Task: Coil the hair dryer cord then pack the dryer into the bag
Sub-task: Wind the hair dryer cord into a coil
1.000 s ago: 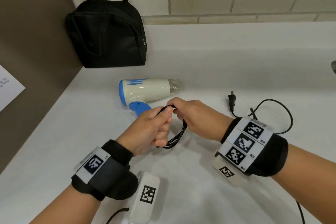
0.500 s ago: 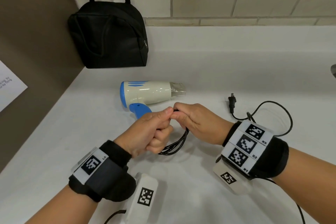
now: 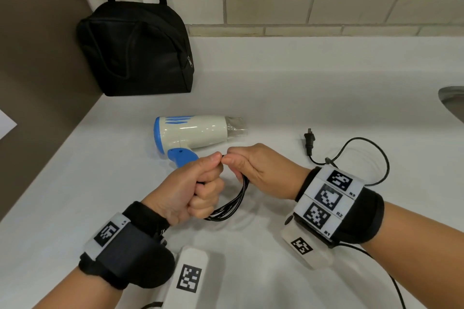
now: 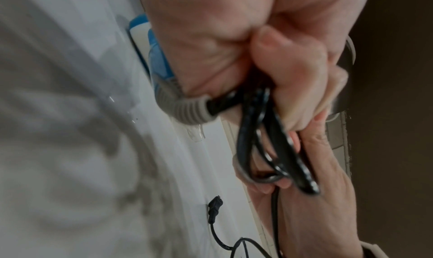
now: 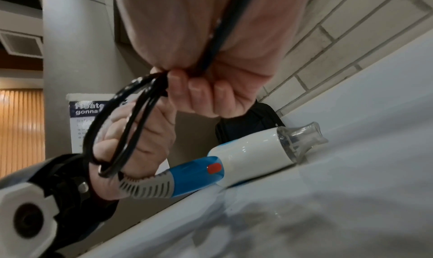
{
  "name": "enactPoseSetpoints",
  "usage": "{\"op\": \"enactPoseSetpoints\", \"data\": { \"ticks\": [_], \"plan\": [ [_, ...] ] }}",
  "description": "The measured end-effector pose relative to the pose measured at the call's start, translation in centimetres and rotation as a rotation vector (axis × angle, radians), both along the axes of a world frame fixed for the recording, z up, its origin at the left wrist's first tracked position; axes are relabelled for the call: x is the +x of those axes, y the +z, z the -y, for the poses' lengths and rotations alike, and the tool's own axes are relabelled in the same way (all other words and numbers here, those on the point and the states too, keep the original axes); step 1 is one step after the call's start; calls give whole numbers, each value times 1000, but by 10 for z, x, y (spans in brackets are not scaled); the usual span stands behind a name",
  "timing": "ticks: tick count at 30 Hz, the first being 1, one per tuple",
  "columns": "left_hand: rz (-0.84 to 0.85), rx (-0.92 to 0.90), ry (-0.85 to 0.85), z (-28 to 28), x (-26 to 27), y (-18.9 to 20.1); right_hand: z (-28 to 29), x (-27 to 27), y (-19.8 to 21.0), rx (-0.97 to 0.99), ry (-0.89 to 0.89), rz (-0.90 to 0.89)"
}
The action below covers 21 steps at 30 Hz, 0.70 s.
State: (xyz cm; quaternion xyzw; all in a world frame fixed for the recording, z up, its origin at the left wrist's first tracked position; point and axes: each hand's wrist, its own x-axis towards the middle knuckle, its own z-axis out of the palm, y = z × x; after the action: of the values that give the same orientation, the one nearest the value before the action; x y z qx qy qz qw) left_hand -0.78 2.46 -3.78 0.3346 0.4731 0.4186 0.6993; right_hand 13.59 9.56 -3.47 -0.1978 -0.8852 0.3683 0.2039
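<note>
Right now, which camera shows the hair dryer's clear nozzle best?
The right wrist view: the clear nozzle shows whole and sharp, lying on the counter. The head view shows it small and pale beyond the hands. The left wrist view catches only a blurred sliver.

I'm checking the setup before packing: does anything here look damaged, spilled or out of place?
Nothing stands out. The dryer lies on its side on the counter, both hands grip the coiled cord, the plug end trails loose, and the bag stands zipped by the wall.
</note>
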Motion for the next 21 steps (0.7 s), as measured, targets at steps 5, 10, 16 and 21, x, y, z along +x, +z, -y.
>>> {"op": "enactPoseSetpoints", "data": {
  "ticks": [5,10,16,21],
  "plan": [
    [29,-7,121,0,-4,-1,-6,12,14,-216,5,224],
    [237,50,263,1,-18,6,-14,38,14,375,-116,714],
    [113,108,425,-7,11,12,11,14,2,637,-74,916],
    [-116,251,543,-11,39,18,28,-7,6,525,-28,817]
  ]
}}
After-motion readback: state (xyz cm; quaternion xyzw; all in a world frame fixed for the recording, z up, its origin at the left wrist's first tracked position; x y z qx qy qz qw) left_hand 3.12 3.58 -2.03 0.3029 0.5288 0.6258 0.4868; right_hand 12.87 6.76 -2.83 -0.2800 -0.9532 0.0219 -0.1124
